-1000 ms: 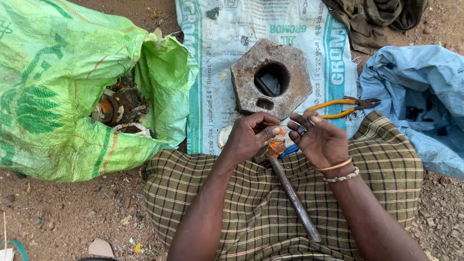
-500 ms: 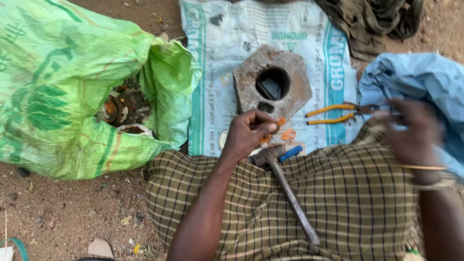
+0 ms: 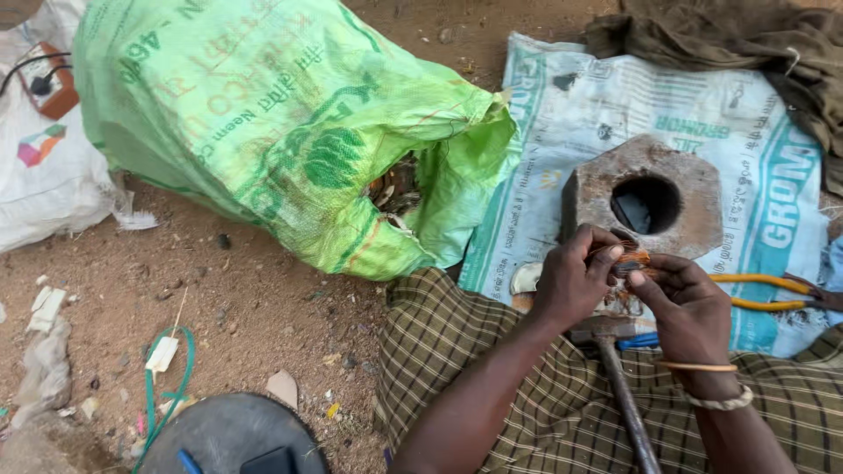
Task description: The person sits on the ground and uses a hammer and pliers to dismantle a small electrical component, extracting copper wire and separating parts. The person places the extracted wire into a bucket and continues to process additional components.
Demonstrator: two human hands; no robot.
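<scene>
Fingertips of the left hand [image 3: 575, 281] and right hand [image 3: 683, 298] pinch a small copper wire bundle [image 3: 630, 259] between them, largely hidden, just before the rusty hexagonal block [image 3: 597, 189]; hammer [image 3: 619, 386] runs off-frame.

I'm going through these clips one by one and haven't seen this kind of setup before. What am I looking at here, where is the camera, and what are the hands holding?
There is no machine: a seated person works bare-handed, and the one camera sits on their head, looking down. The left hand and right hand meet over the lap, both pinching a small bundle of copper-coloured wire. Just beyond lies a rusty hexagonal metal block with a round hole, on a printed woven sack spread flat. Yellow-handled pliers lie to the right, a hammer rests on the checked cloth, and an open green sack of scrap sits left.
</scene>
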